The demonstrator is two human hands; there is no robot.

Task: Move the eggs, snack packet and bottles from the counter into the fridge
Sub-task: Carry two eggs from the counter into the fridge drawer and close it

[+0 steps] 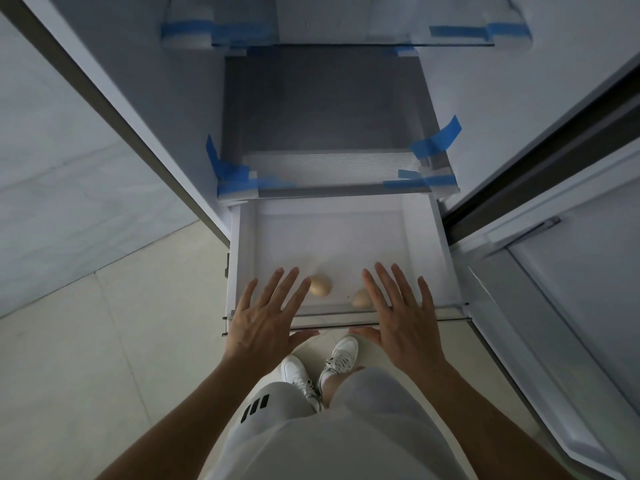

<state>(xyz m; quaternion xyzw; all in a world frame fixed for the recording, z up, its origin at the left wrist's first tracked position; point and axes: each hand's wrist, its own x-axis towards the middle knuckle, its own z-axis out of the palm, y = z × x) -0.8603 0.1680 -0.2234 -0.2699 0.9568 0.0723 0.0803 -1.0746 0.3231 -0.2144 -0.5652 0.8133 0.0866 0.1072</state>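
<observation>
Two pale brown eggs lie in the pulled-out white fridge drawer (420, 237), near its front edge. One egg (321, 284) shows in full; the other egg (361, 299) is partly hidden behind my right hand. My left hand (265, 317) is spread flat over the drawer's front left, fingers apart, holding nothing. My right hand (401, 317) is spread the same way over the front right. Both palms hover at the drawer's front rim (332, 323). No snack packet or bottles are in view.
Above the drawer sit glass shelves (332, 168) taped with blue tape (436, 140). The open fridge door (571, 289) stands at the right. A pale wall panel (52, 168) is at the left, tiled floor (104, 341) below, and my white shoes (322, 368) under the drawer front.
</observation>
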